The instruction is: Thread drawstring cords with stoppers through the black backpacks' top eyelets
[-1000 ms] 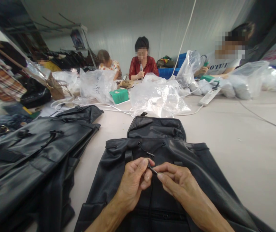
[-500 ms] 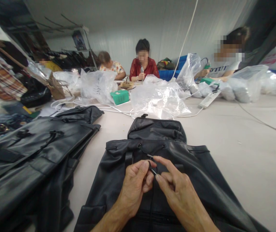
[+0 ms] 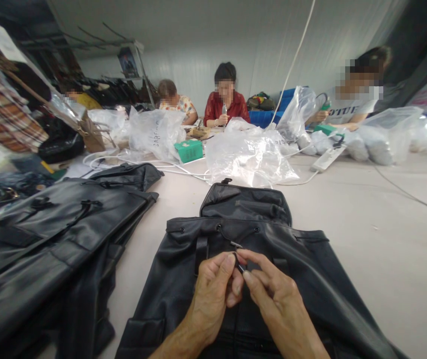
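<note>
A black leather-look backpack (image 3: 183, 284) lies in front of me, its flap (image 3: 245, 199) folded away and eyelets along its top edge. A black drawstring comes out of the eyelets, with one metal-looking cord end (image 3: 236, 244) lying just above my fingers. My left hand (image 3: 213, 286) is closed, thumb and fingers pinching a bit of black cord. My right hand (image 3: 276, 294) is closed in a pinch too, thumb and index finger at a small dark rod-like cord end (image 3: 240, 268). The fingertips of both hands almost meet, partly hiding this piece.
More black bags (image 3: 49, 239) lie at my left. Beyond the backpack are a clear plastic bag (image 3: 250, 154), a green box (image 3: 189, 150), white cables and a power strip (image 3: 328, 158). Several people sit across the table (image 3: 381, 259), one in a red top (image 3: 237, 107).
My right index finger has come down from beside the upper metal cord end to the small piece by the thumb. The whole view has shifted slightly.
</note>
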A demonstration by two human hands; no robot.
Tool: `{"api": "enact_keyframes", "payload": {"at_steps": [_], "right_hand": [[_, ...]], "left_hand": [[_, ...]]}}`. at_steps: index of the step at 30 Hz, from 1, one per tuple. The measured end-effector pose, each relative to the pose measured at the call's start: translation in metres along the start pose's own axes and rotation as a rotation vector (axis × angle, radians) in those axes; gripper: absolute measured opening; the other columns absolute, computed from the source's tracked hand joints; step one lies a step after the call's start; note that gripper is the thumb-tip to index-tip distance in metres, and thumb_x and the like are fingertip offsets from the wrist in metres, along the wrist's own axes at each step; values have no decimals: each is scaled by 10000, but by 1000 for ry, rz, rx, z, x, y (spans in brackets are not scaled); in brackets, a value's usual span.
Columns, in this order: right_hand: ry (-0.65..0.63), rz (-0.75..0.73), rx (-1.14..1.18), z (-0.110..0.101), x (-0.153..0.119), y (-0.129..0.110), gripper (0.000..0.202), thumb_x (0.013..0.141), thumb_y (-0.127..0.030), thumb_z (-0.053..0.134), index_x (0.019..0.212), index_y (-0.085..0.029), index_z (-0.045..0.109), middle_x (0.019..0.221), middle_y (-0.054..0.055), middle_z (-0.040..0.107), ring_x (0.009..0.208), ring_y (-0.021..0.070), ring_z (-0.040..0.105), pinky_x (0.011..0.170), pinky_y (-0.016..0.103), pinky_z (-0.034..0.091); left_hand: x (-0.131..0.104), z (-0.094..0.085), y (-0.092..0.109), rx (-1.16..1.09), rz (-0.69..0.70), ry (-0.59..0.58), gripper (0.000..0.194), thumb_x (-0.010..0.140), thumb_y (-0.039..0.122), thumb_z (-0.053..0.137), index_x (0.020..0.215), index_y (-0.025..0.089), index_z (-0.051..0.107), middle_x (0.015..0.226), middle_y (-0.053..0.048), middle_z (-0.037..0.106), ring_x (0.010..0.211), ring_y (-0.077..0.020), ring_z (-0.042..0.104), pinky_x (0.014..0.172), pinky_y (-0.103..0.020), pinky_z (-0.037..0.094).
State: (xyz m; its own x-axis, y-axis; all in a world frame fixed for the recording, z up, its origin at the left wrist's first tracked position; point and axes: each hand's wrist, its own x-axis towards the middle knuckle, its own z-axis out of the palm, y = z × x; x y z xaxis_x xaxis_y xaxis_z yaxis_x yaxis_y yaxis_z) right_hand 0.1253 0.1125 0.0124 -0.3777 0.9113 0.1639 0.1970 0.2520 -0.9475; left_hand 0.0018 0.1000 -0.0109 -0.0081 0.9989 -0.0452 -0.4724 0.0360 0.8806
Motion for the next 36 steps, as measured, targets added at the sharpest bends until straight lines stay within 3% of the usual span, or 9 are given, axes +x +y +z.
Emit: {"api": "enact_keyframes", "payload": {"at_steps": [4, 7, 10, 13, 18, 22, 28, 32, 36], "right_hand": [[38, 54, 85, 5, -1, -1, 318, 920, -413, 457, 1084, -152, 532, 524, -51, 541, 404, 80, 370, 412, 172, 328], [83, 96, 128, 10, -3, 2, 331, 919, -458, 458, 1056, -163, 523, 508, -50, 537, 407, 84, 420, 400, 168, 318], [131, 70, 75, 11, -4, 6, 324, 918, -461, 463, 1040, -168, 531, 521, -43, 567, 466, 100, 521, 491, 172, 406], [143, -21, -44, 8, -4, 7, 277, 922, -410, 466, 1035, -176, 562, 589, -30, 629, 541, 103, 588, 583, 164, 447], [187, -159, -193, 4, -4, 6, 254, 917, -366, 478, 1081, -189, 557, 509, -74, 547, 447, 91, 503, 478, 152, 399], [223, -137, -217, 3, -8, 4, 285, 915, -414, 460, 1062, -185, 546, 477, -78, 472, 415, 101, 447, 429, 172, 367], [197, -130, -347, -1, -16, 1, 309, 918, -408, 452, 1094, -177, 558, 475, -63, 504, 383, 116, 484, 409, 186, 406], [216, -309, -482, -2, -16, 6, 330, 924, -314, 427, 1172, -200, 611, 698, 15, 694, 505, 141, 639, 480, 182, 512], [199, -466, -572, -3, -13, 9, 340, 922, -232, 400, 1149, -199, 651, 962, 53, 721, 670, 160, 702, 590, 178, 563]], "left_hand": [[-1, 2, -1, 27, 3, 14, 329, 928, 404, 484, 825, 106, 576, 465, 51, 410, 373, -43, 283, 385, -182, 201], [-2, 3, -4, 77, 21, 21, 426, 933, 433, 460, 654, 118, 528, 437, 38, 387, 375, -51, 301, 395, -200, 205], [-2, 3, -4, 124, 40, 18, 496, 941, 450, 433, 562, 131, 469, 425, 28, 377, 378, -53, 310, 403, -209, 214], [-2, 1, 0, 153, 49, 4, 440, 938, 452, 446, 675, 113, 545, 478, 24, 429, 397, -47, 325, 406, -197, 219], [-2, -3, 11, -22, 35, -3, 384, 902, 435, 542, 1110, 119, 603, 603, 25, 454, 522, -47, 370, 489, -166, 274], [0, -5, 13, -148, -8, -95, 348, 846, 410, 632, 985, 90, 649, 550, 31, 434, 483, -37, 339, 455, -169, 222], [-2, -4, 9, -58, 19, -96, 311, 867, 407, 604, 924, 102, 625, 480, 48, 447, 385, -26, 323, 406, -173, 190], [-6, 2, 7, -42, 28, -57, 303, 887, 414, 573, 878, 112, 593, 477, 49, 466, 359, -21, 321, 382, -164, 193], [-7, 7, 6, -3, 42, -20, 329, 903, 435, 536, 858, 112, 576, 452, 52, 460, 339, -21, 319, 361, -147, 203]]}}
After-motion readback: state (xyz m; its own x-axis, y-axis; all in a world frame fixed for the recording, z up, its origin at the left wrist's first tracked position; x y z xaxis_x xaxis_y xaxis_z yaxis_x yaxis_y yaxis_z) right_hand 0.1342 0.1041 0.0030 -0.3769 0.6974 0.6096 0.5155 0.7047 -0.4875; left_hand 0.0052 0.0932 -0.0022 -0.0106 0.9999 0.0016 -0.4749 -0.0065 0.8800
